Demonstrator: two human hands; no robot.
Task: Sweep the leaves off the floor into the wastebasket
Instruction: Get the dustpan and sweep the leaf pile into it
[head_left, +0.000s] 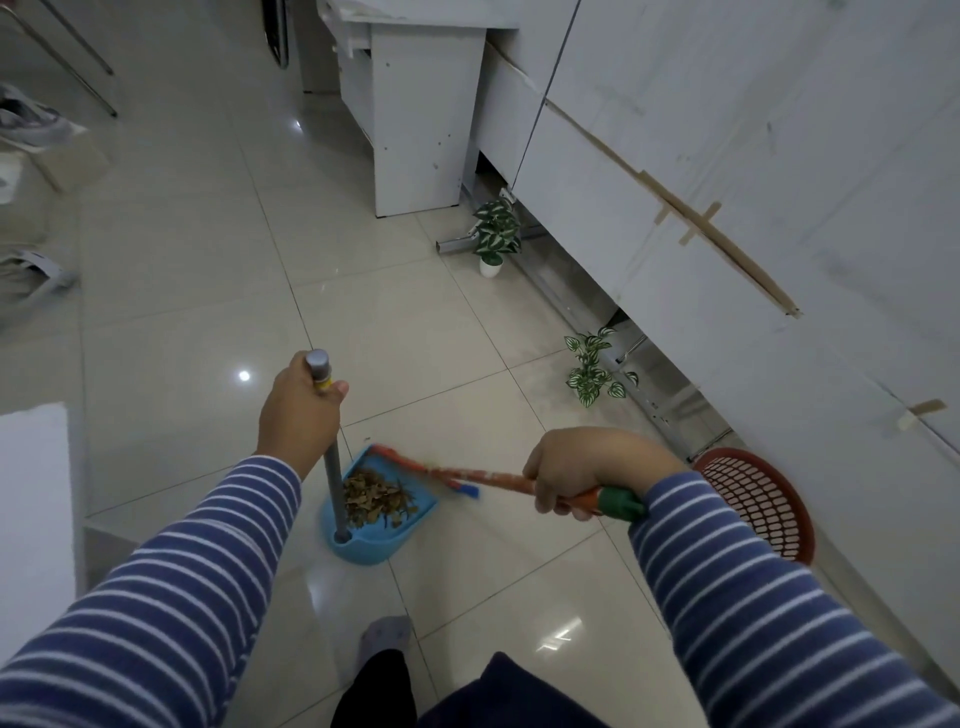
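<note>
Head view: the left hand (298, 415) is wrapped around the top of a grey upright dustpan handle (332, 467), just below its capped end, fingers closed on the pole. The handle runs down into the back of a light blue dustpan (371, 540) that sits on the glossy tiled floor (182, 312), its open mouth facing up and to the right in the picture. A heap of dry brown leaves (376, 499) lies inside the pan, beside the pole.

The right hand (576, 473) is closed around the orange broom handle (493, 475) near its green end cap (621, 504). The broom slants from that hand across to the dustpan's open front edge, where its red and blue head (415, 465) meets the lip; the head is blurred. A few small leaf bits lie on the tile just beyond the pan's far edge.

Both forearms wear blue sleeves with white stripes. A red mesh wastebasket (763, 504) stands at the right, against the white wall panels (779, 156), partly behind the right sleeve and apart from the dustpan. 2 small potted plants with green and white leaves stand along the base of the wall: 1 (496, 234) in a white pot farther away, the other (592, 371) nearer. A white cabinet (415, 130) stands beyond them. A grey-socked foot (384, 636) shows at the bottom.
</note>
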